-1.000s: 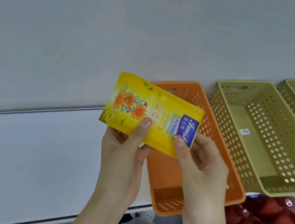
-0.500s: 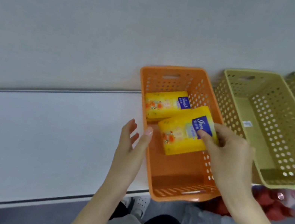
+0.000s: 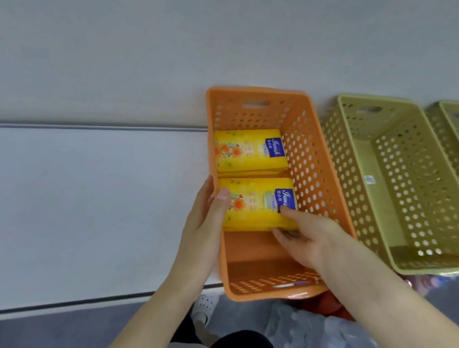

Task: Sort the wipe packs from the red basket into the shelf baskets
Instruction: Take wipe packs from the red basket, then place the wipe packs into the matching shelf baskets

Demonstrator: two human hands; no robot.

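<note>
Wipe pack (image 3: 253,205) lies flat in the orange basket (image 3: 314,170), just beside the other pack (image 3: 248,149) — right hand (image 3: 308,240) pinches its right end, left hand (image 3: 203,230) straight-fingered on the wall. I'd nudge it square, then let go gently.

Blue labels (image 3: 287,200) on yellow packs (image 3: 244,152) seemingly read "Fresh".

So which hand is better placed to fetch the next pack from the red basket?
Right, probably, after releasing its pack. The red basket shows low on the right, under the right hand's forearm; the left hand rests on the orange basket's left wall, farther off.
</note>
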